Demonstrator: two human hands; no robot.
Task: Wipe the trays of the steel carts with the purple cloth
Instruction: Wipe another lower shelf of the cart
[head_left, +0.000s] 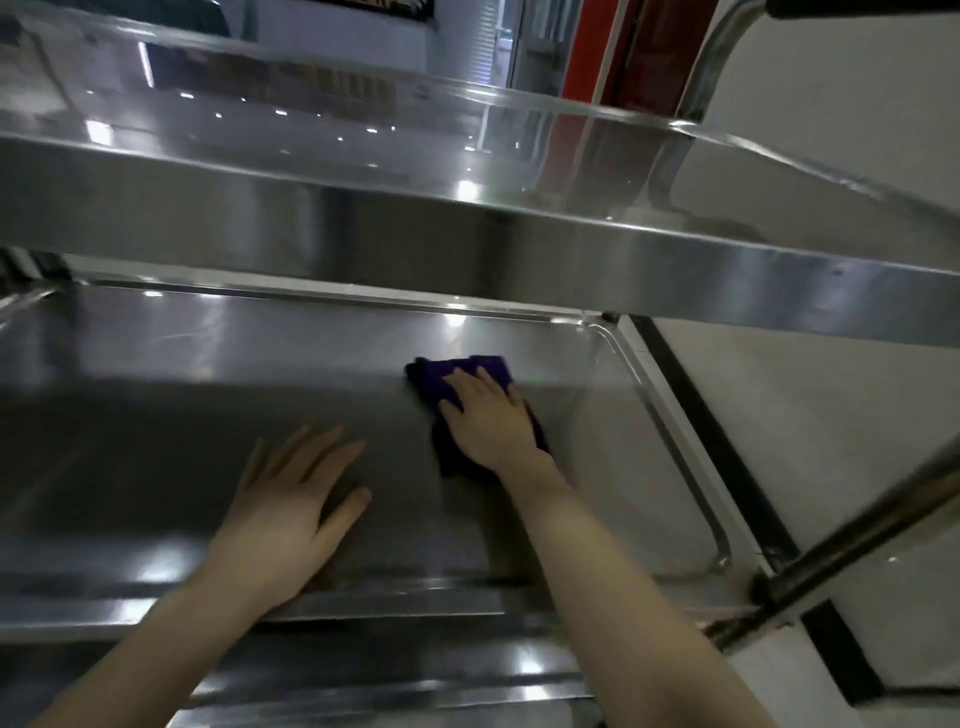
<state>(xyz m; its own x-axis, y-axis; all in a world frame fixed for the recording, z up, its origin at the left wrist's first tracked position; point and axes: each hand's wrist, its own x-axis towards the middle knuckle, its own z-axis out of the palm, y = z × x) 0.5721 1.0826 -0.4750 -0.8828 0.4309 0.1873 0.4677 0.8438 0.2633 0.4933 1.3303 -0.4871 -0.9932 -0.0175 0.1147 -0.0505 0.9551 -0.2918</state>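
A steel cart fills the view, with an upper tray (467, 239) above and a lower tray (171, 364) beneath it. The purple cloth (441, 376) lies on the lower tray's floor, right of centre. My right hand (488, 421) presses flat on the cloth with straight fingers, and the cloth shows past the fingertips and under the palm. My left hand (291, 509) rests flat on the bare tray floor to the left of the cloth, fingers spread, holding nothing.
The upper tray overhangs the far part of the lower tray. A cart leg tube (852, 535) crosses at the lower right, and a curved handle tube (711, 67) rises at the top right. Pale floor tiles with dark joints (727, 467) lie to the right.
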